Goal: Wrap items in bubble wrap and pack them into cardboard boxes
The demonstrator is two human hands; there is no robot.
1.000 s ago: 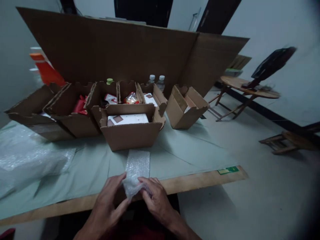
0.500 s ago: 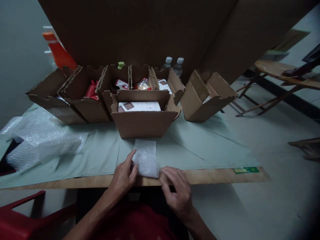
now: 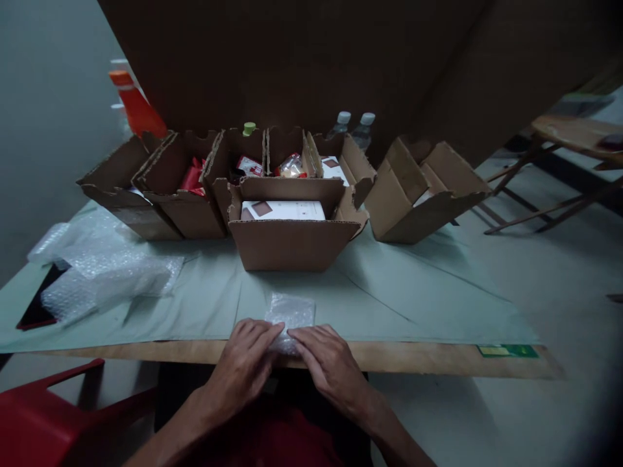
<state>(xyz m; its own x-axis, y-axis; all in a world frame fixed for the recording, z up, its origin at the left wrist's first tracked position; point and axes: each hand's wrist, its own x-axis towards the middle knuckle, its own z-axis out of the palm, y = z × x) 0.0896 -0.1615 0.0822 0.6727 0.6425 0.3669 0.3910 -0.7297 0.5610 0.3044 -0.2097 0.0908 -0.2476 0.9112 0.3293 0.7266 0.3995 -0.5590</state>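
A small bundle of bubble wrap (image 3: 291, 311) lies on the pale green cover near the table's front edge (image 3: 418, 358). My left hand (image 3: 247, 363) and my right hand (image 3: 327, 363) press on its near end, fingertips meeting over it. What the wrap encloses is hidden. Right behind it stands an open cardboard box (image 3: 292, 241) with a white flat package (image 3: 283, 209) inside.
A row of open cardboard boxes (image 3: 168, 201) with red and white packets lines the back, one tilted box (image 3: 422, 194) at the right, two water bottles (image 3: 354, 128) behind. Loose bubble wrap (image 3: 104, 269) lies left. A red chair (image 3: 46, 415) stands near left, wooden furniture (image 3: 569, 139) far right.
The bubble wrap strip has been rolled up shorter toward the table edge. Both hands have come together on it. The view has tilted downward and left.
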